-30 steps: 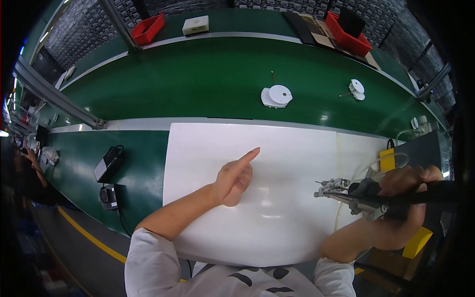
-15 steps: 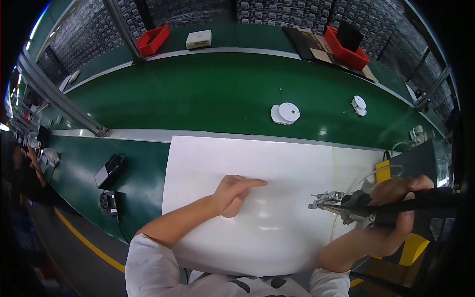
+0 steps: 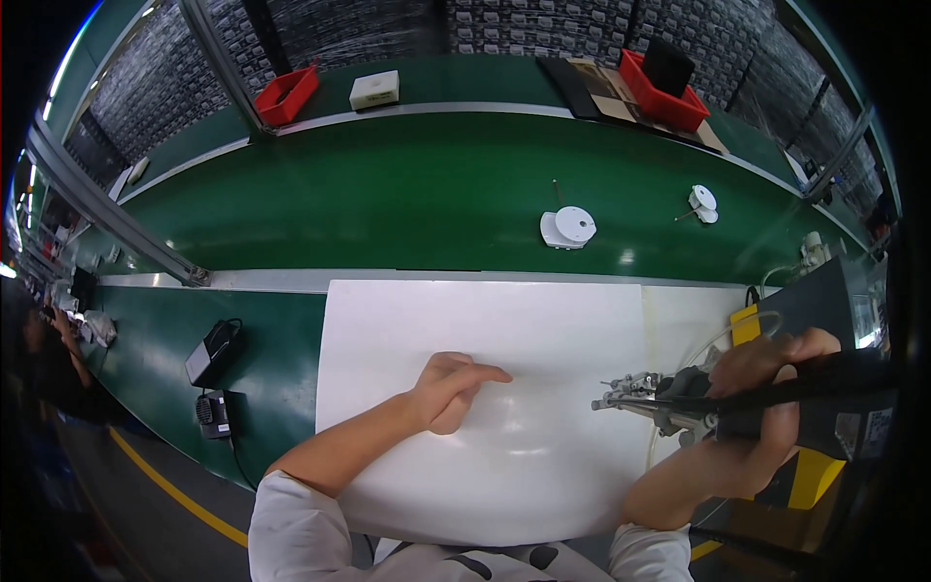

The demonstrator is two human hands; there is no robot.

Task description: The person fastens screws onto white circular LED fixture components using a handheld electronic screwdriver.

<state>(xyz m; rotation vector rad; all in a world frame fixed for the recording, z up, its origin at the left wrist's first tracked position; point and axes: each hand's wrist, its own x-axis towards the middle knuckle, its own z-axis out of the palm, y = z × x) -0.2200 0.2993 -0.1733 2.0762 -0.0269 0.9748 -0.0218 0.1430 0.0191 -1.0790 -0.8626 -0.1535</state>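
Observation:
My left hand (image 3: 444, 396) hovers over the white board (image 3: 388, 310) on the bench, index finger stretched to the right and the other fingers curled in. Whatever those curled fingers may hold is hidden. On the right, my right hand (image 3: 766, 367) is wrapped round a power screwdriver (image 3: 635, 391) with a dark body, a metal nose and a clear tube. It lies sideways above the board's right part, nose pointing left, apart from my left hand. Beyond the board, a white round-topped part (image 3: 574, 225) with a thin rod sits on the green bench, a similar part (image 3: 704, 202) farther right.
A grey and yellow machine (image 3: 824, 291) stands at the right. Two black devices (image 3: 212, 354) with a cable lie at the left. On the back ledge are red bins (image 3: 288, 95) and a pale box (image 3: 374, 90). Another person (image 3: 58, 359) is at the far left.
The view has shifted slightly. Both hands are a little farther left in the picture, with the screwdriver still in my right hand. Their poses look much the same.

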